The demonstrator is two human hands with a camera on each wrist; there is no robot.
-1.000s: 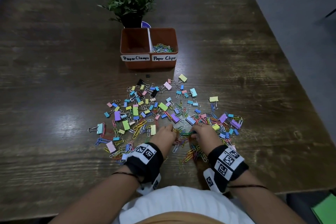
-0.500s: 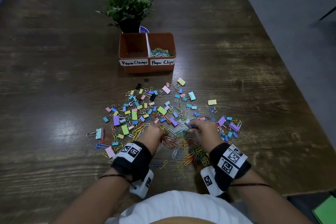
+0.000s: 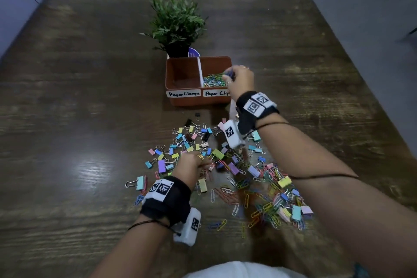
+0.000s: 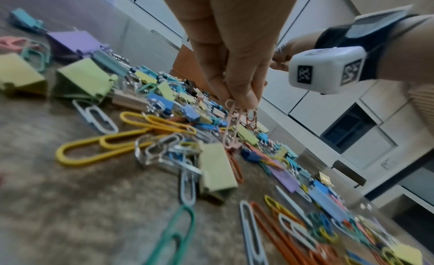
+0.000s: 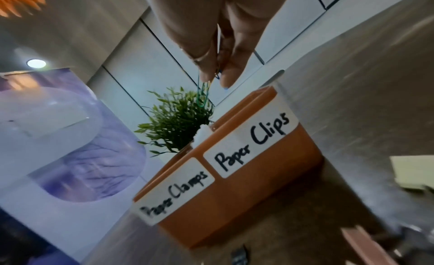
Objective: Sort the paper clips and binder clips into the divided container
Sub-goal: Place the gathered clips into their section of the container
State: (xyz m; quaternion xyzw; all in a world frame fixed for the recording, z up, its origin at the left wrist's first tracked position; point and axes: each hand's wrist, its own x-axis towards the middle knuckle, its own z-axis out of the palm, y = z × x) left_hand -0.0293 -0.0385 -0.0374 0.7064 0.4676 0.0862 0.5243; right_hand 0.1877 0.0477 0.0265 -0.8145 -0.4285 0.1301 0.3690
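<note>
An orange divided container (image 3: 178,100) stands mid-table, labelled "Paper Clamps" on the left and "Paper Clips" on the right. Its right compartment holds coloured paper clips (image 3: 213,81); the left one looks bare. My right hand (image 3: 239,77) hovers over the right compartment and pinches a few paper clips (image 5: 203,94) that dangle from the fingertips. A mixed pile of binder clips and paper clips (image 3: 225,171) spreads over the table in front of me. My left hand (image 3: 194,161) is down in that pile and pinches pink paper clips (image 4: 234,118).
A small potted plant (image 3: 177,22) stands right behind the container. The dark wooden table (image 3: 79,108) extends wide to the left and right. One small black binder clip (image 3: 197,114) lies alone just before the container.
My right hand has lifted out of the pile and travelled forward to above the "Paper Clips" compartment, carrying paper clips. The left hand stayed in the pile and shifted slightly left.
</note>
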